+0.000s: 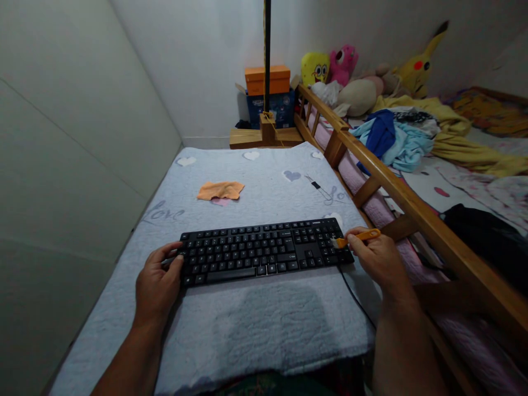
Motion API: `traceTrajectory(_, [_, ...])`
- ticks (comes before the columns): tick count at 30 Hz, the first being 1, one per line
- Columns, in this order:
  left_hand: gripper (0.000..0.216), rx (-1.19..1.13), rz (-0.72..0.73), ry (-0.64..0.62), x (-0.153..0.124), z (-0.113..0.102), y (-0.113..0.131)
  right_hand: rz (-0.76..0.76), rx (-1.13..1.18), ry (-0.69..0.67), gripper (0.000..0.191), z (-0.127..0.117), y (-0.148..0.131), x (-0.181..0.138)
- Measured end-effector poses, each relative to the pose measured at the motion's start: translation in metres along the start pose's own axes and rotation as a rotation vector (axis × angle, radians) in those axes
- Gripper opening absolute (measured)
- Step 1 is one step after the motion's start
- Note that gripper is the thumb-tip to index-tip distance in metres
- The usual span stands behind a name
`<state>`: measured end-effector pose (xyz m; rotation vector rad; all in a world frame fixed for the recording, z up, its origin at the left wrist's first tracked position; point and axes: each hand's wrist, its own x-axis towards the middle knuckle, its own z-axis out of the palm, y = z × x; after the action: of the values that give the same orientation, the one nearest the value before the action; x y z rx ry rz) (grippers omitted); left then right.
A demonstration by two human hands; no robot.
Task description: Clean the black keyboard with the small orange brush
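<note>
The left hand (159, 283) hides a corner of the keyboard (264, 250); its letters are unreadable, and its cable (355, 297) perhaps runs under the right forearm (404, 341).

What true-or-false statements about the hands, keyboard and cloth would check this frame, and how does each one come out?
1. The left hand grips the left end of the black keyboard. True.
2. The right hand holds a blue screwdriver. False: it holds an orange-handled brush at the keyboard's right end.
3. The orange cloth lies on the keys. False: it lies apart, beyond the keyboard, on the light blue blanket.
4. Plush toys sit at the far end of the bed, to the right. True.
</note>
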<state>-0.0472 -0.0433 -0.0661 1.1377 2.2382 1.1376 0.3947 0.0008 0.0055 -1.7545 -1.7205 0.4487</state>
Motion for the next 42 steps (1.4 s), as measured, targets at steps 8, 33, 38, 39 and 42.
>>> traceTrajectory(8, [0.045,0.009,0.005,0.001,0.0,-0.001,0.002,0.025,0.054,-0.146,0.032,-0.029,-0.01,-0.009])
traceTrajectory(33, [0.043,-0.024,0.009,-0.014,0.002,0.001,-0.008,-0.033,0.023,0.003,0.034,0.004,-0.004,-0.002])
traceTrajectory(38, [0.042,-0.013,0.019,-0.002,0.002,0.001,-0.006,-0.018,0.032,-0.187,0.032,-0.011,-0.008,-0.006])
traceTrajectory(39, [0.042,-0.014,0.018,0.0,0.001,0.001,-0.005,-0.016,0.038,-0.176,0.033,-0.013,-0.01,-0.006])
traceTrajectory(42, [0.042,-0.015,0.006,0.005,0.001,0.0,-0.002,-0.033,0.065,-0.028,0.032,-0.008,-0.014,-0.002])
